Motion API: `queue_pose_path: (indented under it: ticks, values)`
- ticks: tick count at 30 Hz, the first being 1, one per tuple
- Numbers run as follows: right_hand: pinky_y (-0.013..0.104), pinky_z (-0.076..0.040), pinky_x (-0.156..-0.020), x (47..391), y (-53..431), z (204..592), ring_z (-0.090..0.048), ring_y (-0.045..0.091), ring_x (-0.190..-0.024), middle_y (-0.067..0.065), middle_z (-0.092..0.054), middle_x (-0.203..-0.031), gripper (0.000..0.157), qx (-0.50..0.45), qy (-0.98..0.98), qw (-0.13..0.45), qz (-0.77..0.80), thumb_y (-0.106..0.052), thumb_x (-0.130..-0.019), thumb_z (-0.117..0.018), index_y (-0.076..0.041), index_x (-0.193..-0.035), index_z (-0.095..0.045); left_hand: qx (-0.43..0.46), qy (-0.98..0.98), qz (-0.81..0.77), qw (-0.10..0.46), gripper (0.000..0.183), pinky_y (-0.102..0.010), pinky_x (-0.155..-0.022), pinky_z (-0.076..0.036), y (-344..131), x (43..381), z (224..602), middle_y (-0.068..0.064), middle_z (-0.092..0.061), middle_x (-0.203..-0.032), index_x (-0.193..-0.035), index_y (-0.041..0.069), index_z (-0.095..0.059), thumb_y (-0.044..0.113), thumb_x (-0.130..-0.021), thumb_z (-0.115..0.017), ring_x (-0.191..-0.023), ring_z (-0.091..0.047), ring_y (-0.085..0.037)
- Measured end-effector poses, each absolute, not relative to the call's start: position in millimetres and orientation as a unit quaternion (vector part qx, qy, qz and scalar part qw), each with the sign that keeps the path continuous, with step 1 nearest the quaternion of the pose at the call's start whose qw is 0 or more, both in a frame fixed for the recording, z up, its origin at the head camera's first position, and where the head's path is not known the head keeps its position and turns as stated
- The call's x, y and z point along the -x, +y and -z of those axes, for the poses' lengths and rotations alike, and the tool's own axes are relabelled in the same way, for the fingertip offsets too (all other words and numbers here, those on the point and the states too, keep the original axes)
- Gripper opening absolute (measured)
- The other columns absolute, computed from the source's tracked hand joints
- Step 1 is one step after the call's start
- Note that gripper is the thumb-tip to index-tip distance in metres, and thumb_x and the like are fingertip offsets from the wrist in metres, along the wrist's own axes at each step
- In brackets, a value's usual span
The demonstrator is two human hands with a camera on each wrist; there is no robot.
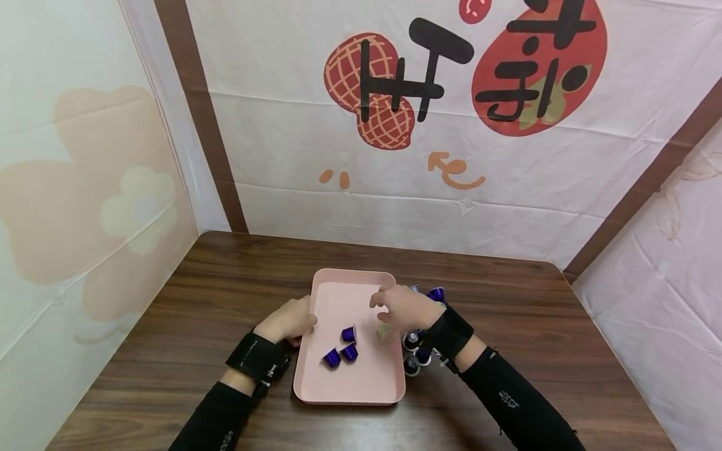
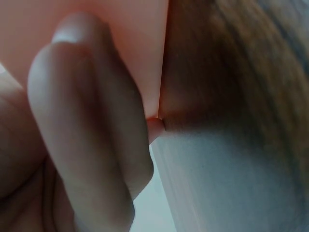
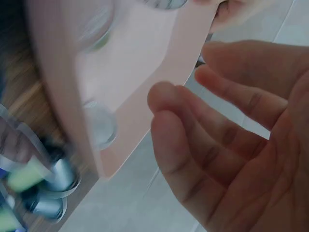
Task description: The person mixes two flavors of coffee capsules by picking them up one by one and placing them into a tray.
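Observation:
A pink tray lies on the wooden table, with several purple coffee capsules in its lower left and middle. My left hand grips the tray's left rim; in the left wrist view its curled fingers press against the pink wall. Over the tray's right side is my right hand, fingers bent and apart. The right wrist view shows nothing between those fingers. Just below this hand a pale green capsule is partly hidden. Blurred capsules also show inside the tray in the right wrist view.
Beside the tray's right edge stands a cluster of capsules, dark, purple and silvery, partly covered by the right hand and wrist. Wooden tabletop extends on both sides. A printed cloth backdrop hangs behind the table.

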State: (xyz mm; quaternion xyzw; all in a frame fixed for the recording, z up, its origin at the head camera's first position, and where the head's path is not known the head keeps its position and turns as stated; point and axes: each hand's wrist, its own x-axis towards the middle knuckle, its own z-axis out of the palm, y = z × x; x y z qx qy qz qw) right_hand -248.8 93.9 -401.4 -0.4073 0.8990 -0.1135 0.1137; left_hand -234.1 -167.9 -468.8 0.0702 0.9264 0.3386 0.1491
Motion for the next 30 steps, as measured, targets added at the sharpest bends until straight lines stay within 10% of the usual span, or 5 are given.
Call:
queue_pose_path:
  ticks: [8,30]
  values:
    - [0.023,-0.033,-0.051,266.0,134.0,403.8,-0.036,0.010,-0.051,0.005,-0.055,-0.079,0.017,0.370,0.917,0.089,0.118,0.000,-0.089,-0.056,-0.003,-0.101,-0.067,-0.068,0.925,-0.340,0.154,0.027,-0.029,-0.035,-0.048,-169.0,232.8,466.5,-0.009,-0.057,-0.065,-0.111,-0.005,-0.048,0.005,-0.086,-0.048,-0.038,-0.055,-0.017]
    - [0.037,-0.052,-0.073,284.7,193.1,420.8,-0.062,0.027,-0.088,0.017,-0.064,-0.103,0.021,0.265,0.955,0.122,0.060,0.003,-0.085,-0.058,0.003,-0.105,-0.065,-0.067,0.921,-0.350,0.157,0.031,-0.030,-0.035,-0.048,-168.3,233.9,469.6,-0.010,-0.057,-0.066,-0.115,-0.004,-0.048,0.005,-0.086,-0.047,-0.040,-0.055,-0.018]
